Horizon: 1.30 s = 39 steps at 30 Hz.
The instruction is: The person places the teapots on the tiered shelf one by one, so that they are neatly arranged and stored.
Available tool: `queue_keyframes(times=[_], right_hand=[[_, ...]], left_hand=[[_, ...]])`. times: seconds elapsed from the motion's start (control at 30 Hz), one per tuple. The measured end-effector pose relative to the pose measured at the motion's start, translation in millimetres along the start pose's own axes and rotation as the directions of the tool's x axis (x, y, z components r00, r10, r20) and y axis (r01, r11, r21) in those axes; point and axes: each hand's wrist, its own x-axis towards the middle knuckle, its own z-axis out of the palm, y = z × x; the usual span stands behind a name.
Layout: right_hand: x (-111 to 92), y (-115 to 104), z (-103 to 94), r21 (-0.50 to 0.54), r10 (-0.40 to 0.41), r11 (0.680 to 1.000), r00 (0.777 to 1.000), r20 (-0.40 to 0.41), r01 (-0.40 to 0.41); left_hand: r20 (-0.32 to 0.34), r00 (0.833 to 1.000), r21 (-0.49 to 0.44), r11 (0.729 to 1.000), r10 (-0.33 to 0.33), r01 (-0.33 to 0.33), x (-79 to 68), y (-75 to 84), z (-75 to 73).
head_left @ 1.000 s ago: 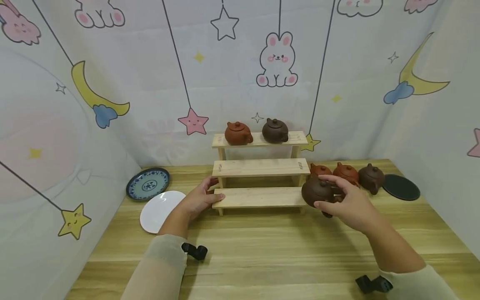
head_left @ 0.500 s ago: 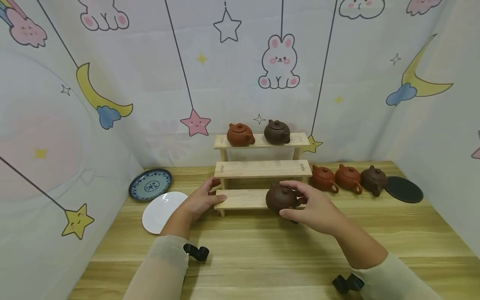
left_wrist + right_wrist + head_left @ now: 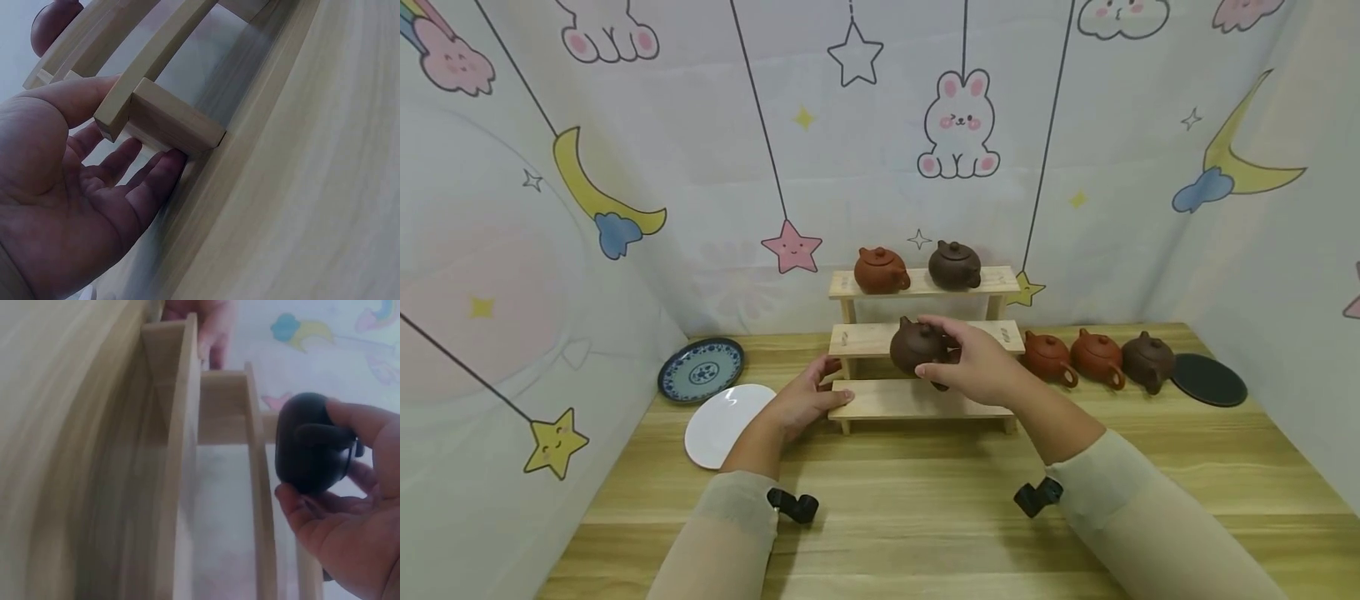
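Observation:
My right hand (image 3: 973, 362) holds a dark brown teapot (image 3: 913, 348) by its lid and side, in front of the middle tier of a three-tier wooden display stand (image 3: 917, 400). In the right wrist view the teapot (image 3: 312, 447) is pinched between thumb and fingers, its handle facing the camera. My left hand (image 3: 808, 398) grips the left end of the stand's lowest tier. In the left wrist view its thumb lies along the shelf board, with the other fingers by the wooden leg (image 3: 169, 119). On the top tier sit a reddish-brown teapot (image 3: 880, 271) and a dark teapot (image 3: 954, 265).
Right of the stand, two reddish teapots (image 3: 1096, 357) and a dark teapot (image 3: 1147, 360) stand on the table, beside a black round plate (image 3: 1210, 380). At left lie a blue patterned plate (image 3: 700, 369) and a white plate (image 3: 722, 429). A printed curtain (image 3: 880, 167) hangs behind.
My right hand has carried the dark teapot leftward from beside the stand, past the lowest tier, then up to the middle tier. The left hand has stayed on the stand's end.

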Motion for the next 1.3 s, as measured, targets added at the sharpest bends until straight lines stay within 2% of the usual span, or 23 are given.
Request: queue_keyframes(times=[0.13, 0.33, 0.6, 0.77, 1.03, 1.17, 1.3], right_hand=[[16.7, -3.5, 0.3, -0.020, 0.020, 1.000, 1.000, 0.017, -0.019], [38.3, -11.1, 3.5, -0.063, 0.001, 0.998, 0.999, 0.051, 0.002], [53.2, -17.6, 9.8, -0.107, 0.013, 0.994, 0.996, 0.089, -0.004], [56.9, -18.3, 12.7, -0.096, 0.037, 0.995, 0.996, 0.082, -0.029], [60.2, -16.4, 15.0, -0.025, 0.026, 0.999, 0.997, 0.077, -0.024], [56.5, -10.9, 13.1, 0.017, 0.007, 1.000, 0.998, 0.068, -0.008], [43.3, -7.7, 7.8, 0.056, -0.004, 0.998, 1.000, 0.031, 0.002]], left_hand=[[0.002, 1.000, -0.001, 1.000, -0.003, 0.003, -0.7, 0.0, -0.2], [0.001, 1.000, 0.006, 1.000, 0.004, -0.004, -0.5, -0.4, -0.6], [0.006, 1.000, 0.005, 1.000, 0.012, -0.012, -0.3, -1.0, 0.0], [0.010, 1.000, -0.004, 1.000, 0.010, -0.010, -0.9, -1.1, -0.6], [0.024, 1.000, -0.013, 1.000, 0.004, -0.004, -2.2, -0.4, -0.9], [0.026, 1.000, -0.013, 1.000, 0.007, -0.007, -2.1, 0.3, 0.2], [0.023, 1.000, -0.011, 1.000, 0.003, -0.003, -1.3, -0.3, -0.6]])
